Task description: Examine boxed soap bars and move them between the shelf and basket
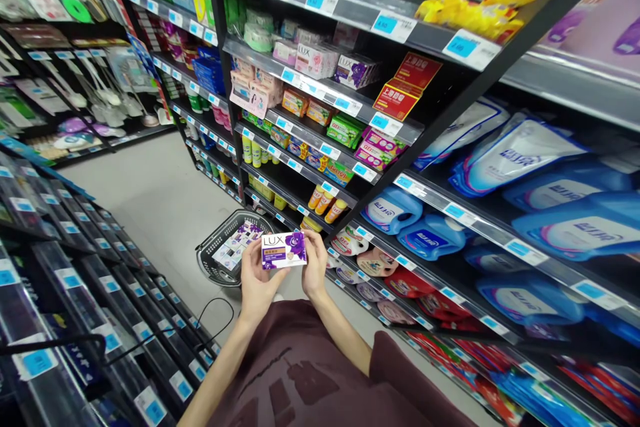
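A white and purple LUX soap box (283, 251) is held level in front of my body, its printed front facing up at me. My left hand (257, 283) grips the box's left end, with the thumb along the lower edge. At the right end, my right hand (314, 263) closes its fingers on the same box. Just behind my left hand, a dark basket (205, 255) sits on the floor with several purple and white boxes (239, 243) inside. Similar purple LUX boxes (356, 71) stand on the shelf ahead.
Shelves (320, 88) with soaps and price tags rise ahead. Blue detergent bottles (434, 235) and pouches (520, 150) fill the right side. Another tagged shelf rack (75, 267) runs along the left. A black cable (215, 300) loops near the basket. Grey floor (135, 180) lies between the racks.
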Demonstrator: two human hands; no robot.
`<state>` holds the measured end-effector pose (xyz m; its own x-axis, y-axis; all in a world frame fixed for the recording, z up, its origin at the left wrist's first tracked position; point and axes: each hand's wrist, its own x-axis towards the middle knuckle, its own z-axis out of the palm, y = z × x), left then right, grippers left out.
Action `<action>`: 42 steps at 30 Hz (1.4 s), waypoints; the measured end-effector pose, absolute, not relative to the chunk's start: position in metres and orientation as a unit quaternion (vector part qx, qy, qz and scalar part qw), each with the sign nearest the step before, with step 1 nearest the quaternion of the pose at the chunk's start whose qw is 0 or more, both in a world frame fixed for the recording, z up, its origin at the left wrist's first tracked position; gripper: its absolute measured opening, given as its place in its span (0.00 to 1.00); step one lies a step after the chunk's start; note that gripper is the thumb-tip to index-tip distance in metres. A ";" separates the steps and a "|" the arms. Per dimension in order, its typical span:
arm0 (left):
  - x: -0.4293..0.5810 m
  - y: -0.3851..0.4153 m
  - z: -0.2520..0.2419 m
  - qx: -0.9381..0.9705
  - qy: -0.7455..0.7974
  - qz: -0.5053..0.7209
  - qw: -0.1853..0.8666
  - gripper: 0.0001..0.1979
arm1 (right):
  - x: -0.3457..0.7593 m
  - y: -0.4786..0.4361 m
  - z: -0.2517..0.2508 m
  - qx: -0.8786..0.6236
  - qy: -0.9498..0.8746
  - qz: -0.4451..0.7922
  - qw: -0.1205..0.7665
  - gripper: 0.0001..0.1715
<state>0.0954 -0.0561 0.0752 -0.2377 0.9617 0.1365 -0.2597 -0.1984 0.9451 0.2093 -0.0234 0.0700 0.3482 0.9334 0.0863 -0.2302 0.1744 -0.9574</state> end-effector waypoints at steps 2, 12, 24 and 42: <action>0.095 -0.056 0.076 0.406 0.429 0.658 0.467 0.38 | 0.209 -0.023 0.070 -0.472 -0.372 0.433 0.672 0.12; 0.097 -0.058 0.077 0.405 0.434 0.651 0.473 0.38 | 0.211 -0.025 0.069 -0.486 -0.373 0.423 0.668 0.13; 0.099 -0.058 0.073 0.404 0.434 0.651 0.474 0.38 | 0.214 -0.027 0.065 -0.464 -0.369 0.424 0.685 0.07; 0.098 -0.055 0.072 0.389 0.421 0.672 0.468 0.37 | 0.212 -0.025 0.068 -0.437 -0.367 0.447 0.688 0.03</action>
<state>0.0978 -0.0553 0.0721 -0.2589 0.9573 0.1290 -0.3011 -0.2069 0.9309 0.2125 -0.0248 0.0682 0.3304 0.9369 0.1139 -0.2946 0.2170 -0.9306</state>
